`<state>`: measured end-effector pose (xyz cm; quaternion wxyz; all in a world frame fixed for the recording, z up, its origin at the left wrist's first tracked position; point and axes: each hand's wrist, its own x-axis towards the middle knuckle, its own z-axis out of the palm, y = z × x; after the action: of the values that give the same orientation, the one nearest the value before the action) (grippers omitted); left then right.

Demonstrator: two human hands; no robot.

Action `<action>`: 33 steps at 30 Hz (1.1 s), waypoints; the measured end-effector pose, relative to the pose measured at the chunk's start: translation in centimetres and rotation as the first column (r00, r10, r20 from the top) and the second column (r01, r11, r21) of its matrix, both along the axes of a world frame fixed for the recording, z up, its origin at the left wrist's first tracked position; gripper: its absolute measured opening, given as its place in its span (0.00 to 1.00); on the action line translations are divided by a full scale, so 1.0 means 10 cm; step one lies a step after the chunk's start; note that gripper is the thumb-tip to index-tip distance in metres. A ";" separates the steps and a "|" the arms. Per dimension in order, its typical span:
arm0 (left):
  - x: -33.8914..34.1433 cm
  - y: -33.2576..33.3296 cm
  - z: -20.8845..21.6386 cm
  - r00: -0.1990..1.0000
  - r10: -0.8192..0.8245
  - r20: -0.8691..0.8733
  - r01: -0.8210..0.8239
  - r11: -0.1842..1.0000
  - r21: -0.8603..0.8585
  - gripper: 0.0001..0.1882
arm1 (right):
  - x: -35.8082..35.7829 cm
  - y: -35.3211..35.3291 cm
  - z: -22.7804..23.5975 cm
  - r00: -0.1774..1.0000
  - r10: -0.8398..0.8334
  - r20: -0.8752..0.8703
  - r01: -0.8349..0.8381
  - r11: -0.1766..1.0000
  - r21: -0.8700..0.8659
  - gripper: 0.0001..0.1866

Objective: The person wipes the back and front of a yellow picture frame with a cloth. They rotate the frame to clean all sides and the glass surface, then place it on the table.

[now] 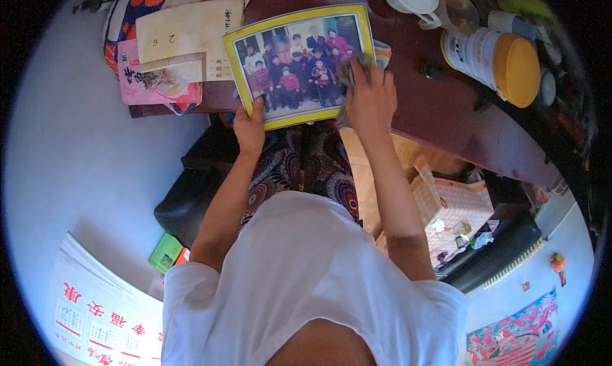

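Below the framed photo [296, 69], nearest the camera, is the person's white shirt [293, 257], with patterned trousers [274, 168] between shirt and photo. The left hand [249, 131] grips the photo's lower left edge, thumb on the front; the other fingers are mostly hidden, so their spread cannot be told. The right hand [371, 101] has its fingers bent over a grey cloth [344, 78] at the photo's right edge. The photo, yellow-bordered, is at the near edge of a dark red table [459, 127]; whether it touches the tabletop cannot be told. Left of the photo are a pink packet [137, 92] and a beige paper sheet [188, 37]. Right of it, well apart, is a white tub [475, 60] with an orange lid.
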<state>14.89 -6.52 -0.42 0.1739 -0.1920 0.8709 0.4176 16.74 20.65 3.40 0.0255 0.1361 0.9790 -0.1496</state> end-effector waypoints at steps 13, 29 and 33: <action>0.04 0.03 -0.09 0.996 0.082 -0.041 -0.080 0.995 0.053 0.24 | 0.18 0.04 0.09 0.993 0.008 0.115 -0.001 0.998 -0.058 0.33; 0.03 -0.02 -0.15 0.995 0.033 -0.091 -0.031 0.999 0.019 0.25 | -0.35 0.12 -0.04 0.999 -0.029 0.018 0.028 0.999 0.016 0.33; 0.06 -0.04 -0.21 0.996 0.051 -0.067 -0.049 0.998 0.029 0.24 | 0.31 -0.02 0.20 0.986 -0.022 0.166 0.033 0.997 -0.067 0.35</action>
<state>15.49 -6.95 -2.47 0.1365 -0.1971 0.8654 0.4400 19.86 20.48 5.39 0.1089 0.1606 0.9658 -0.1721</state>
